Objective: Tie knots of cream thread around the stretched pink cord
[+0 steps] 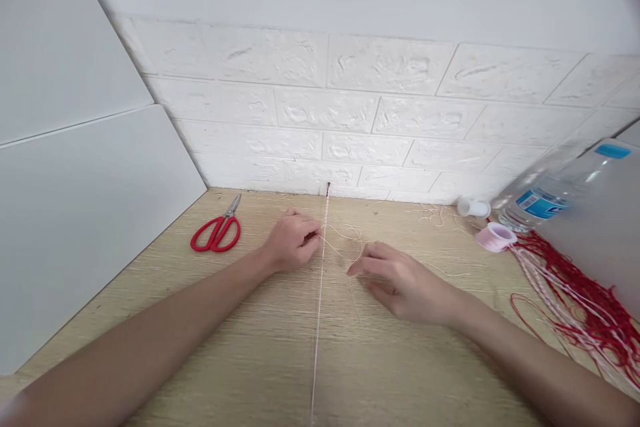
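Observation:
A thin pink cord [319, 293] runs taut down the middle of the wooden table [260, 360], from a point at the foot of the wall towards me. My left hand [290, 240] rests just left of the cord, fingers curled and pinched on a fine pale thread [345, 235] that loops across to the right. My right hand [400, 280] lies to the right of the cord, fingertips drawn together on the same thin thread.
Red-handled scissors [217, 232] lie at the back left. At the right are a pink thread spool [495, 237], a small white spool [473, 207], a clear water bottle [555, 190] on its side and a bundle of red and pink cords [580, 307]. White panels stand along the left.

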Demonstrator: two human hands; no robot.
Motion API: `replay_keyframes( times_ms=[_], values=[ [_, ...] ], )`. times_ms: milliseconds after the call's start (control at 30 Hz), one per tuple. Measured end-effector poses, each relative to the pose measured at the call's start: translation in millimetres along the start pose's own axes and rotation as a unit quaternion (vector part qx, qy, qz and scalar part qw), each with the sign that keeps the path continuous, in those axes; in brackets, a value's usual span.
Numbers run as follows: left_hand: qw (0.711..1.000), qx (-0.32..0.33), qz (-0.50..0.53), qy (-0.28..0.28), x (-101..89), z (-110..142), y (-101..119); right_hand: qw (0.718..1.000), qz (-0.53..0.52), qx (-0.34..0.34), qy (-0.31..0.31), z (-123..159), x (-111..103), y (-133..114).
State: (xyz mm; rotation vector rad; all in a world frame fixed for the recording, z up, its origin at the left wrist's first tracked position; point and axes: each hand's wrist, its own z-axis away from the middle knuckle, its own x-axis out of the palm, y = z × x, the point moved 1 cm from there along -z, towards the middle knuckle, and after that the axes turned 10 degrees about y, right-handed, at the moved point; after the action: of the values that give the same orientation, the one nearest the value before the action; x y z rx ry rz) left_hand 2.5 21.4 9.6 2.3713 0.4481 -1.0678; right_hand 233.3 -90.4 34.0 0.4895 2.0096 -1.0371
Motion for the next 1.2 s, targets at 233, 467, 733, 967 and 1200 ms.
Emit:
replay_keyframes(
  times_ms=[233, 467, 733, 967, 1200],
  values=[
    [1.0, -0.013, 0.013, -0.012, -1.3, 0, -2, 1.0, 0.003, -0.016, -0.023, -2, 14, -5],
    [0.999, -0.034, 0.01, -0.008, 0.8, -1, -4, 0.996, 0.047, 0.027, 0.067, -21, 37, -2],
    [0.998, -0.055, 0.004, -0.008, 3.9, -2, -3, 0.989, 0.071, -0.09, 0.092, -15, 44, -4],
    [0.997, -0.072, -0.001, 0.009, 6.2, -2, -3, 0.989, 0.061, -0.122, 0.061, -12, 42, -3],
    [0.997, -0.073, -0.006, 0.006, 7.0, -3, -2, 0.996, 0.038, -0.019, 0.084, -17, 45, -1]
  ],
)
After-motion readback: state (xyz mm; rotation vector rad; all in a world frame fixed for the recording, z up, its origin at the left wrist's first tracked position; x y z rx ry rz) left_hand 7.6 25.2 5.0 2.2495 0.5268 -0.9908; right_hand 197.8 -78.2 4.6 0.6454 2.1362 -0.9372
